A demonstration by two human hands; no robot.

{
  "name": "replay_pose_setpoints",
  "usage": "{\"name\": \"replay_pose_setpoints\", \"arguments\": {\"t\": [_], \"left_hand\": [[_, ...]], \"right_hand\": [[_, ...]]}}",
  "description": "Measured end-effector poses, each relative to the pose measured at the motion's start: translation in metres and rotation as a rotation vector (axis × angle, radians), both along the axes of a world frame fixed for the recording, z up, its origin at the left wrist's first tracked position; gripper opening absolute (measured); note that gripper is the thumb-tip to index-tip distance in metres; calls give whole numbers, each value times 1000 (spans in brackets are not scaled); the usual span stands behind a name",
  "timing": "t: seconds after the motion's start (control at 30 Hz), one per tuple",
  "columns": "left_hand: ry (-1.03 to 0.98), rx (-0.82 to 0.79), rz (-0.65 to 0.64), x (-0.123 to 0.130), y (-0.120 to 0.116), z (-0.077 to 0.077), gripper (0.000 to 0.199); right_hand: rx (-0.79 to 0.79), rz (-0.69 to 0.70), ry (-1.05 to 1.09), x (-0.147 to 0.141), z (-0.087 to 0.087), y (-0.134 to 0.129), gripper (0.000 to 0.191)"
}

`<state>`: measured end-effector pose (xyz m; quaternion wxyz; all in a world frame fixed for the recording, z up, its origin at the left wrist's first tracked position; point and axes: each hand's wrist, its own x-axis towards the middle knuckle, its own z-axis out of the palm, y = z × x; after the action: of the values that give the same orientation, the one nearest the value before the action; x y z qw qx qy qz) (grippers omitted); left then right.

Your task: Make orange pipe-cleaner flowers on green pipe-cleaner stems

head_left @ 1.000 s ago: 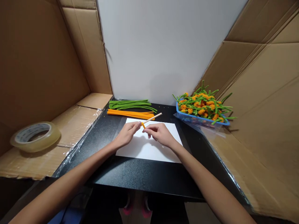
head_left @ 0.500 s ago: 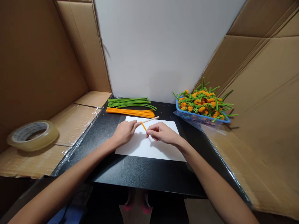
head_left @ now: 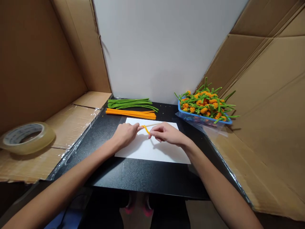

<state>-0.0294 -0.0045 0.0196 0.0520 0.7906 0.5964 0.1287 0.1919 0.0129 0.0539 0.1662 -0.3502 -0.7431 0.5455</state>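
Observation:
Above a white sheet of paper (head_left: 143, 149), my left hand (head_left: 126, 133) is closed on one end of a thin pale wooden stick (head_left: 154, 124), which points right. An orange pipe cleaner (head_left: 146, 130) loops around the stick beside my left fingertips. Its other part runs down to my right hand (head_left: 166, 133), which pinches it between thumb and forefinger. My right hand partly covers the stick's far end. Behind the paper lie a bundle of orange pipe cleaners (head_left: 131, 113) and a bundle of green pipe cleaners (head_left: 130, 103).
A blue basket (head_left: 202, 118) heaped with orange-and-green pipe-cleaner pieces (head_left: 206, 103) stands at the back right, on a clear plastic bag (head_left: 212, 128). A roll of clear tape (head_left: 27, 138) lies on cardboard at left. Cardboard walls (head_left: 269, 105) flank the black table (head_left: 143, 178).
My right hand has moved slightly up and right, now overlapping the stick's far end. The orange pipe cleaner, straighter before, now curves over the stick. The view has shifted a little.

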Motion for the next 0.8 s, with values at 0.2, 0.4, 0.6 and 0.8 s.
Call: {"name": "replay_pose_setpoints", "arguments": {"t": [0.2,0.4,0.6,0.8], "left_hand": [[-417,-165,-433,-14,0,11,56],[76,-27,-149,-4,3,-3,38],[-496,-17,-284,-15,2,12,51],[-127,-218,-474,1,-4,0,47]], "right_hand": [[-243,-142,-26,10,-23,22,51],[-185,-22,152,13,-2,11,47],[-364,-9,39,3,-20,16,45],[-309,-72,153,22,-4,21,44]]}}
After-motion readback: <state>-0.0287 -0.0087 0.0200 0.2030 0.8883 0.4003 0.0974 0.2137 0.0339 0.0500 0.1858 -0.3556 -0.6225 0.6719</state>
